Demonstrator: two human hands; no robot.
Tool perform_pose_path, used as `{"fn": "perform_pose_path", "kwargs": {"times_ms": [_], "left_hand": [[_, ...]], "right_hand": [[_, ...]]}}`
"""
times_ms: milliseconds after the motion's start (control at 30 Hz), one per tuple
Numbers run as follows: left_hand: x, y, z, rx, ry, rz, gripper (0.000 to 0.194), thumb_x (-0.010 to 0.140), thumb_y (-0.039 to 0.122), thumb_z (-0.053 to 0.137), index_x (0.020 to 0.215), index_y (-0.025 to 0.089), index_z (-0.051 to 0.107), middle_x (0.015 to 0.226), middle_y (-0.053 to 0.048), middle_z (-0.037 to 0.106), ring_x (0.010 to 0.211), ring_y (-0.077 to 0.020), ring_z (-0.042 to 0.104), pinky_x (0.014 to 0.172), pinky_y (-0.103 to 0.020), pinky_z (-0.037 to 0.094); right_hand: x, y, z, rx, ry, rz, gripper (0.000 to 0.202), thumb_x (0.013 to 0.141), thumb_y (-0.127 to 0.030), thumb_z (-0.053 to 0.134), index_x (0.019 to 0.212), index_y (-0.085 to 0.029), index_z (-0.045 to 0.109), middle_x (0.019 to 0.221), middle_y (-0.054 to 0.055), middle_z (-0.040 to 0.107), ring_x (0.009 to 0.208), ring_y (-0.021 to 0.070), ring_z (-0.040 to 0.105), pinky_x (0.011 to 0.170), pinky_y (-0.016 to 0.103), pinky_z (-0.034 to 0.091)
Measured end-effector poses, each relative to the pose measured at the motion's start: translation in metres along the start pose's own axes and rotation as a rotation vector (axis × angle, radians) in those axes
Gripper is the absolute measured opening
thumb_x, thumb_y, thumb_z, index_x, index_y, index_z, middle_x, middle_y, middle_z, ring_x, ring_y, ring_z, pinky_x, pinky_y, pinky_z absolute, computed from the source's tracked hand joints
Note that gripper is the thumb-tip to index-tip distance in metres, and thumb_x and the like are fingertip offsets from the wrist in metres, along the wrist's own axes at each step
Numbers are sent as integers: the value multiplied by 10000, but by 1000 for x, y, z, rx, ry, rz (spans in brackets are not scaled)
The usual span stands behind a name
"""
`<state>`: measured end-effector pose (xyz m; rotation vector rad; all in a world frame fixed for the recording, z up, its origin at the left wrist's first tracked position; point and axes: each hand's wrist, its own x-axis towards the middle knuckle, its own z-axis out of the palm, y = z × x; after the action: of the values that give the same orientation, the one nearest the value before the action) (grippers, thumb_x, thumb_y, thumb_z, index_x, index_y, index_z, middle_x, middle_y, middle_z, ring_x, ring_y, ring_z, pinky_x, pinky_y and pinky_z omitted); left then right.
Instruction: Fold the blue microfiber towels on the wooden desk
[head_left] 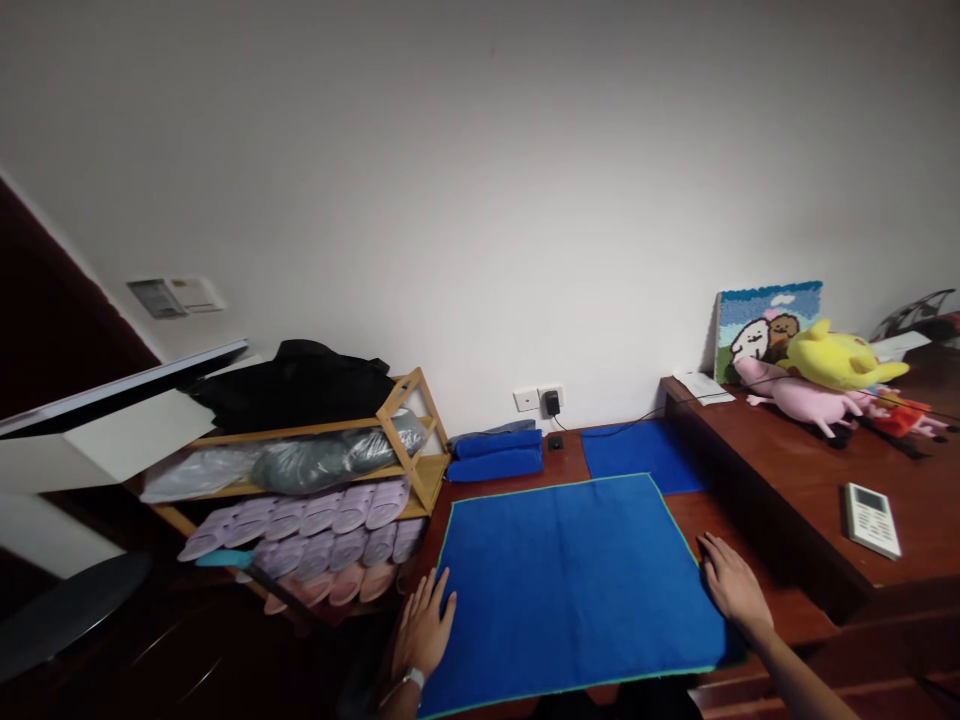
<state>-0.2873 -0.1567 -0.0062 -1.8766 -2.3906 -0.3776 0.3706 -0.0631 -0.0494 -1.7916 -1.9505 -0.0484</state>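
Observation:
A blue cloth [570, 590] with a light green edge lies spread flat on the reddish-brown wooden surface [780, 600]. My left hand [427, 622], a watch on its wrist, rests at the cloth's left edge with its fingers stretched out. At the right edge is my right hand [733, 582], fingers extended and lying flat, partly beside the cloth. Neither hand holds anything. Behind the spread cloth lie folded blue cloths [496, 457] at the left and another flat blue cloth [641, 455] at the right.
Left stands a wooden rack [420, 430] with several purple slippers [352, 510] and a black bag [300, 385]. On the raised wooden ledge to the right are a white remote-like device [871, 520], plush toys [847, 355] and a picture [769, 315]. A black plug [553, 402] sits in the wall socket.

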Motion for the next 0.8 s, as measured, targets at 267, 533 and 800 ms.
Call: {"fn": "perform_pose_path", "kwargs": {"times_ms": [267,533,800], "left_hand": [[0,3,-1,10,0,-15,628,1007,448,362,1575,197,457,1634,-83,478,1528,-275,402,1266,-493,299],[3,-12,5,9,-33,-15,655,1005,515,349,1553,183,486,1621,-89,499,1519,-279,419,1255,-479,328],[80,45,4,-33,42,138,532,1036,414,350,1447,198,610,1580,-86,552,1479,-269,471,1249,-449,347]], "right_hand": [[1,-3,-2,20,8,-6,608,968,-407,306,1372,-114,653,1448,170,641,1378,312,567,1193,491,428],[9,-3,-3,43,-5,46,591,975,-443,288,1326,-176,683,1392,145,681,1315,310,619,1165,492,455],[83,-193,30,239,-168,-231,595,1046,-445,332,1565,-189,470,1617,89,473,1510,301,409,1253,546,318]]}}
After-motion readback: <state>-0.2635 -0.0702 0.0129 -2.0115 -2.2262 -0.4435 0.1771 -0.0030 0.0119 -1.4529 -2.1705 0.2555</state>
